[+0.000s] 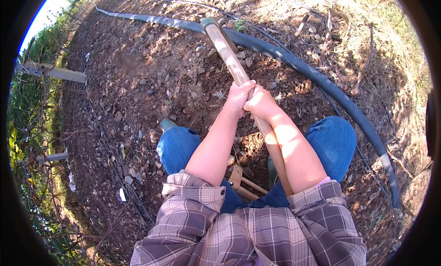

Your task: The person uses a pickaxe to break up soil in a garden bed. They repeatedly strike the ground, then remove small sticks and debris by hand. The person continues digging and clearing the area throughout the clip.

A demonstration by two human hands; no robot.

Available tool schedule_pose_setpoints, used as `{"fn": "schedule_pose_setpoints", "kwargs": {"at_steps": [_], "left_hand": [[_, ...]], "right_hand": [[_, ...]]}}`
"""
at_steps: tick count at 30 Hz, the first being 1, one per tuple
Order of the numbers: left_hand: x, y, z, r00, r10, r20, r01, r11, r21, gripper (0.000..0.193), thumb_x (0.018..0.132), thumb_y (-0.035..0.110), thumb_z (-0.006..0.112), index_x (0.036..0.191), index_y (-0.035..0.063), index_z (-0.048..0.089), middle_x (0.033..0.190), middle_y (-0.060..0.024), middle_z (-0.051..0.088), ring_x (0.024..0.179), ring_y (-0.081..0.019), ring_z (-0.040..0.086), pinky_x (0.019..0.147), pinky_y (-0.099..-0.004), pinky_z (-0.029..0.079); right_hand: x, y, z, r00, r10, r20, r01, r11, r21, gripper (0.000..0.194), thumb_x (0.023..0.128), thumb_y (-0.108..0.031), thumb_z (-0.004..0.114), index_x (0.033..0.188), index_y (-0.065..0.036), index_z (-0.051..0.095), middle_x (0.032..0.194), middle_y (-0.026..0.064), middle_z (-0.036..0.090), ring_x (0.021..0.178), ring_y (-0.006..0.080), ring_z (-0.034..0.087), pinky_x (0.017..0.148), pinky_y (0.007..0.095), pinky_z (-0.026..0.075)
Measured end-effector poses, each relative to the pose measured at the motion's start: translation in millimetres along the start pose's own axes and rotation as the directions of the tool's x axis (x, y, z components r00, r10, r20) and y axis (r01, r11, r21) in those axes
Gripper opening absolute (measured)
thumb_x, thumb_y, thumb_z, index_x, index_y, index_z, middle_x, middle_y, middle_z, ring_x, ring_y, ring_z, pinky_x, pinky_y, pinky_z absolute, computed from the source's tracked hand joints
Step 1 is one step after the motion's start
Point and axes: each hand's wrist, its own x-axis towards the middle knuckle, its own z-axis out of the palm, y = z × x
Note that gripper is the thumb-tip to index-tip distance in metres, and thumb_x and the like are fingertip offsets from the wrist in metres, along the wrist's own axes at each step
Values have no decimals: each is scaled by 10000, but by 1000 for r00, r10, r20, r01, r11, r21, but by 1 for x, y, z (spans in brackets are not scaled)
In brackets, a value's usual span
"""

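Observation:
A hoe-like digging tool with a wooden handle (231, 57) runs from between my knees out in front of me. My left hand (238, 96) and my right hand (260, 102) grip the handle close together near its middle, touching each other. At the far end sits the tool's metal head (209, 22); its blade points down and is partly hidden behind the handle. The head lies over a thick dark blue hose (282, 54), though I cannot tell whether they touch. Below the hands is brown stony soil (196, 104). The handle's near end passes under my right forearm.
The hose curves down my right side, with thin black tubing (332, 102) alongside. More thin tubing (108, 147) runs on the left, near posts (67, 73) and leafy vines (27, 193). Wooden pieces of a frame (237, 178) show between my bent knees. Dry grass (389, 52) lies right.

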Motion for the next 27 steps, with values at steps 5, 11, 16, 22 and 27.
{"fn": "schedule_pose_setpoints", "kwargs": {"at_steps": [5,11,16,22,27], "left_hand": [[-28,-11,-3,999,-43,0,43,998,45,301,860,142,603,1100,29,459,942,-161,651,818,-244,642,721,-379,531],[-63,-25,-26,999,-25,-47,19,993,-113,285,853,135,634,1089,24,518,921,-113,642,797,-215,645,674,-346,545],[-84,-15,-39,990,36,-135,-57,985,-162,307,831,118,662,1092,49,516,905,-93,643,765,-193,644,657,-327,545],[-82,23,-66,970,170,-173,-187,978,-90,273,828,128,637,1022,-48,562,888,-150,671,755,-216,654,696,-330,551],[-40,32,-98,966,26,-257,-51,995,-91,228,843,130,620,991,-36,569,869,-147,680,750,-237,654,708,-366,542]], "right_hand": [[-33,-6,6,995,96,-6,-96,993,-74,445,684,-121,618,1079,79,577,1000,283,638,983,366,637,857,381,511],[-69,-21,22,1000,23,8,-20,962,-273,315,645,-86,630,921,67,649,908,266,657,910,370,658,797,395,528],[-69,-28,37,997,-28,77,45,973,-225,340,601,-88,667,910,54,650,868,246,659,847,372,662,754,397,532],[-48,-48,61,960,-250,122,261,961,-88,424,631,-91,639,982,124,537,842,291,640,811,394,656,716,427,533],[-4,-54,86,972,-161,174,183,976,-119,317,602,-90,646,857,95,608,827,283,644,816,402,655,736,414,541]]}}
